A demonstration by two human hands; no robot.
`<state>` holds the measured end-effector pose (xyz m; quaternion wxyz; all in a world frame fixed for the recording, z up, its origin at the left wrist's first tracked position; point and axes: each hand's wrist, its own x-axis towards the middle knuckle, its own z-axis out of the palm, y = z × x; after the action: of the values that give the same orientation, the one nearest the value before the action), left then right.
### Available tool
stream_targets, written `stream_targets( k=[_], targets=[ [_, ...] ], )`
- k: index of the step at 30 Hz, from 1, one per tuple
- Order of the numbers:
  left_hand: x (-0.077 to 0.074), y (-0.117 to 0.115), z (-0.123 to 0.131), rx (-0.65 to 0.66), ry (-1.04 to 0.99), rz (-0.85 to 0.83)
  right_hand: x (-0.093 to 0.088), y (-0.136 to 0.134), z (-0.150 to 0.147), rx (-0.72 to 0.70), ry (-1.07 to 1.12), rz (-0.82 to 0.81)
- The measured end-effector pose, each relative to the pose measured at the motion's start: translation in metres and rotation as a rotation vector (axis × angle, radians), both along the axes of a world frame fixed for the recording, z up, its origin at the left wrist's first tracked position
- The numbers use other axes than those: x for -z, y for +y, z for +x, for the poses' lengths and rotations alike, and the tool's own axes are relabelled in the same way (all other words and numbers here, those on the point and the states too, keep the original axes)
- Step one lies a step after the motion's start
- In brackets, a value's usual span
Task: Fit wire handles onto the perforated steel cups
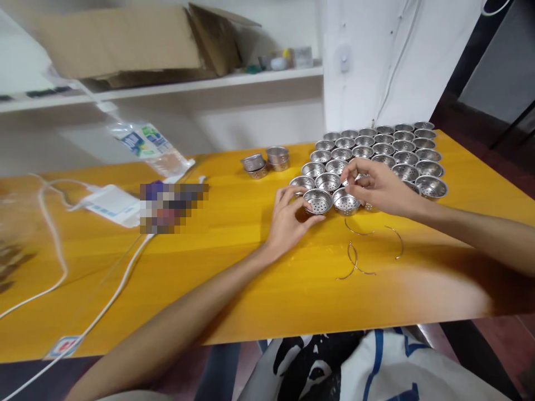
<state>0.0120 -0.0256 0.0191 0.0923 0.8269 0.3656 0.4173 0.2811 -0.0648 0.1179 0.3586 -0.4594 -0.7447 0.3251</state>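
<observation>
Several rows of small perforated metal cups stand close together on the yellow table. My left hand is curled around the left side of the front-left cup, its fingers at the rim and its thumb in front. My right hand hangs over the front rows, its fingers bent and thumb drawn close to them. Just below its fingertips is another front cup. Whether something thin lies between those fingers cannot be made out. Several thin curved wires lie on the table nearer to me.
More metal cups sit stacked at the back, left of the rows. Leftward are a clear plastic bottle, a white box-like device and white cables. A cardboard box rests on a wall shelf.
</observation>
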Motion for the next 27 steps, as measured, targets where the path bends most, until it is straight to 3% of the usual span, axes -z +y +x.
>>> stream_targets(
  k=[4, 7, 10, 16, 20, 23, 27],
  targets=[
    [0.002, 0.002, -0.002, -0.019, 0.052, -0.007, 0.004, -0.022, -0.007, -0.16, -0.56, 0.084],
    [0.004, 0.005, -0.002, -0.023, 0.083, -0.022, 0.013, -0.048, -0.019, -0.123, -0.974, 0.184],
    [0.008, 0.01, -0.003, -0.032, 0.107, -0.03, 0.022, -0.066, -0.031, -0.107, -1.179, 0.247],
    [0.015, 0.013, -0.003, 0.017, 0.09, -0.05, 0.032, -0.061, -0.034, -0.074, -1.256, 0.298],
    [0.013, 0.006, 0.0, 0.034, 0.089, -0.06, 0.037, -0.054, -0.029, -0.127, -1.252, 0.329],
    [0.002, 0.009, -0.005, 0.001, 0.004, 0.02, 0.042, -0.054, -0.025, -0.152, -1.244, 0.372],
    [-0.024, 0.046, -0.039, -0.172, -0.121, 0.065, 0.042, -0.055, -0.022, -0.159, -1.186, 0.385]
  ],
)
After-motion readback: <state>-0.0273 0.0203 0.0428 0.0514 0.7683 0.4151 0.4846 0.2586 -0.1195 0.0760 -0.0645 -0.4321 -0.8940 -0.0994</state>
